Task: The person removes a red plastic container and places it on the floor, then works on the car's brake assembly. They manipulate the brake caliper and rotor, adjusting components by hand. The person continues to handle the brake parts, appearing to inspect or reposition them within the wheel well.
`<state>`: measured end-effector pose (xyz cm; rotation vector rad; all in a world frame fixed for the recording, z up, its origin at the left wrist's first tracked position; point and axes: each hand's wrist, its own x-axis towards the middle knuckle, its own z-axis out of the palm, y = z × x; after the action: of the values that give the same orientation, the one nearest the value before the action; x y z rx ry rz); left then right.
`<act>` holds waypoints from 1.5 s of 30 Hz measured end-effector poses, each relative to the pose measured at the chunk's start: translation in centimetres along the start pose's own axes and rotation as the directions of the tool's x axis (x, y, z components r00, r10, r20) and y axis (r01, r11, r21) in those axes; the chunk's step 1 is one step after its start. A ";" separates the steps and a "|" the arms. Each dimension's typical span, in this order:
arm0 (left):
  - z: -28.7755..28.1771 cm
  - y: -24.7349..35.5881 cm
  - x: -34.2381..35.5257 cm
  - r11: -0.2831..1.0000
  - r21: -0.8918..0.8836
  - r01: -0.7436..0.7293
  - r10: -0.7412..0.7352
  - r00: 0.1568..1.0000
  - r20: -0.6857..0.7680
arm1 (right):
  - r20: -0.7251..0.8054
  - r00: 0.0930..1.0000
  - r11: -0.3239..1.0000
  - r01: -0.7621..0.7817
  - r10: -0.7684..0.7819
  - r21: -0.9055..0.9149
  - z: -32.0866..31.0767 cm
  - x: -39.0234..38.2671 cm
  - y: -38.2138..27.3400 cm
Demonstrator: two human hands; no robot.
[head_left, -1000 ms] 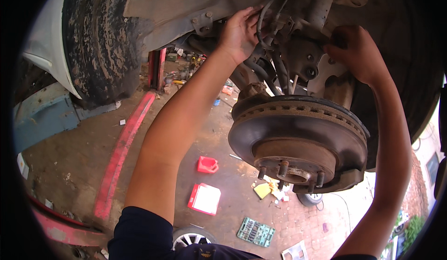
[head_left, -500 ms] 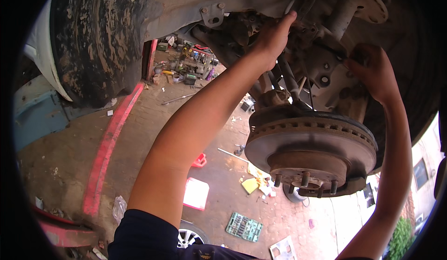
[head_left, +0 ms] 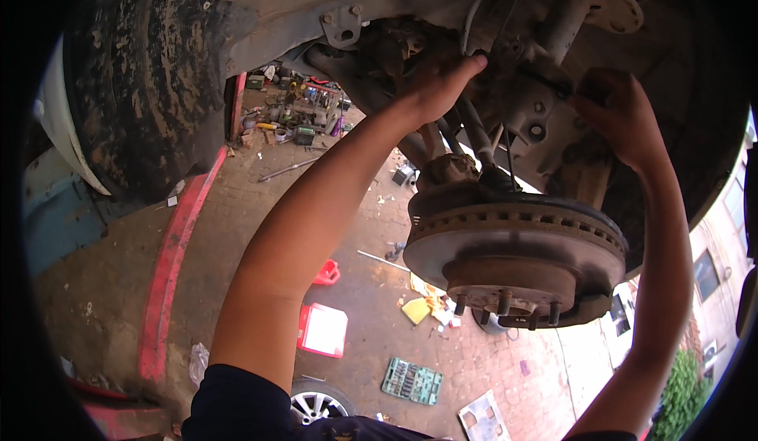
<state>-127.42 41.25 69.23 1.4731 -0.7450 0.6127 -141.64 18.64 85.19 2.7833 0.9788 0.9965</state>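
Note:
A rusty brake disc (head_left: 513,232) with its hub and wheel studs (head_left: 505,283) hangs under a raised car. Above it are the steering knuckle (head_left: 537,117), black hoses (head_left: 474,133) and the strut (head_left: 568,15). My left hand (head_left: 434,90) reaches up behind the knuckle, fingers stretched out, with the fingertips against the hoses and a bracket. My right hand (head_left: 620,117) is on the knuckle's right side, closed in a fist around a slim dark tool (head_left: 545,79) that points into the knuckle.
A dirty wheel-arch liner (head_left: 142,86) fills the upper left. On the brick floor lie a red lift arm (head_left: 178,259), a red-rimmed box (head_left: 322,330), a green socket tray (head_left: 412,380), an alloy wheel (head_left: 316,403) and scattered tools (head_left: 296,113).
The view has swung so that the disc sits further right and lower. My left hand has loosened from a grip on the hoses to stretched fingers. The right hand stays at the knuckle.

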 end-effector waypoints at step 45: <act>-0.9 2.1 1.6 0.610 0.603 -0.514 0.571 0.813 0.115 | 0.018 0.984 0.979 -0.172 0.175 -0.108 -2.1 -2.0 -4.2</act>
<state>-127.88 42.06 71.83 1.7865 -0.9921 1.5071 -146.34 20.50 84.77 2.8234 0.6674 0.9940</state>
